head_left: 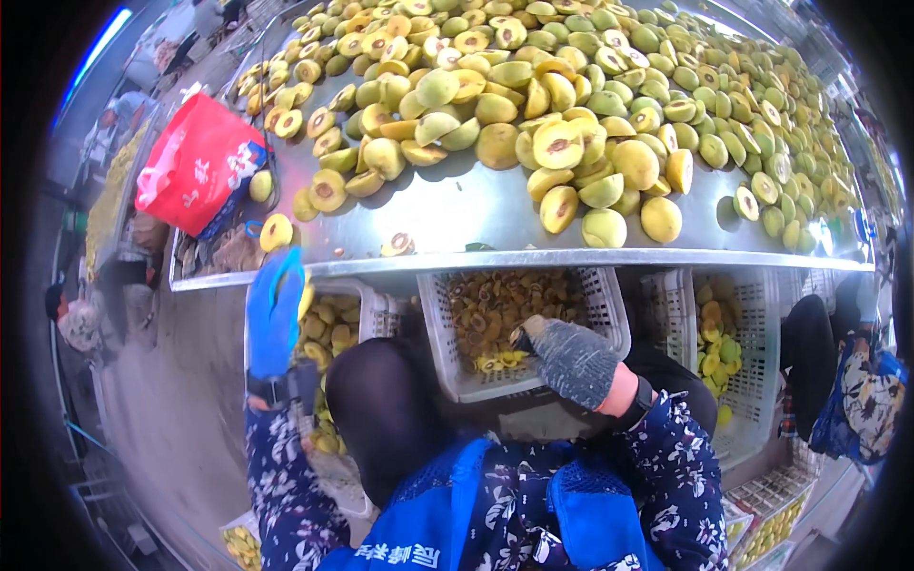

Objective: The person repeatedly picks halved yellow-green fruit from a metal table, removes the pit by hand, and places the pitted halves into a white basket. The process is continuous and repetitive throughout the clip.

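Note:
My left hand [272, 319], in a blue glove, is raised at the table's front edge over the left crate. Its fingers are curled, and a bright yellow peach half [306, 301] shows at their inner side, mostly hidden by the glove. Over the middle crate [505, 389], my right hand [576, 364] in a grey knit glove is closed around a small dark-ended thing [520, 338], too hidden to name. Brown pits and scraps [495, 309] fill that crate, with some yellow pieces at its near side. Just beyond my left hand, one cut peach half [276, 232] lies on the table.
A steel table [438, 233] carries a large heap of halved yellow-green peaches [562, 143]. A red bag [205, 162] sits at its left corner. Crates of fruit stand left [381, 314] and right [752, 381] of my knees. A person's dark-clad leg [807, 352] is at the right.

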Demonstrator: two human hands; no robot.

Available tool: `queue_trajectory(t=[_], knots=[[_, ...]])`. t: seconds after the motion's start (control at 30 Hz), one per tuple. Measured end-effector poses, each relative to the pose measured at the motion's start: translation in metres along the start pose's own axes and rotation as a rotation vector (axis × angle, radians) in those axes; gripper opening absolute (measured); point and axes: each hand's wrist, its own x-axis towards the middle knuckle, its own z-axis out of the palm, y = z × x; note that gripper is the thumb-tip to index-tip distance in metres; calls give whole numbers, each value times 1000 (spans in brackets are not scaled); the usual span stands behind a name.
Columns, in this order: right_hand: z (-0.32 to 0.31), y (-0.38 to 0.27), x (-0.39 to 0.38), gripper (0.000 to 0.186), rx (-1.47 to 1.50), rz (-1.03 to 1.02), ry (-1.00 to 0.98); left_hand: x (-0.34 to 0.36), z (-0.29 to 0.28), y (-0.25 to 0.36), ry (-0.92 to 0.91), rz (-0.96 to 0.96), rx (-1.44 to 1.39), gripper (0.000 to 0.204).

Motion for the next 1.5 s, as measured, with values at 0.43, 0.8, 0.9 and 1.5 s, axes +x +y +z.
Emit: queue_trajectory(t=[0.43,0.8,0.9,1.5], knots=[[-21,-2,-2,18,-40,161,-35,57,208,131,-554,475,205,51],[-36,0,1,25,231,249,210,61,252,147,-525,509,252,27],[-46,1,7,27,292,258,502,66,250,135,-545,382,-4,32],[-6,-2,52,37,619,270,462,1,200,134,-311,274,-718,40]])
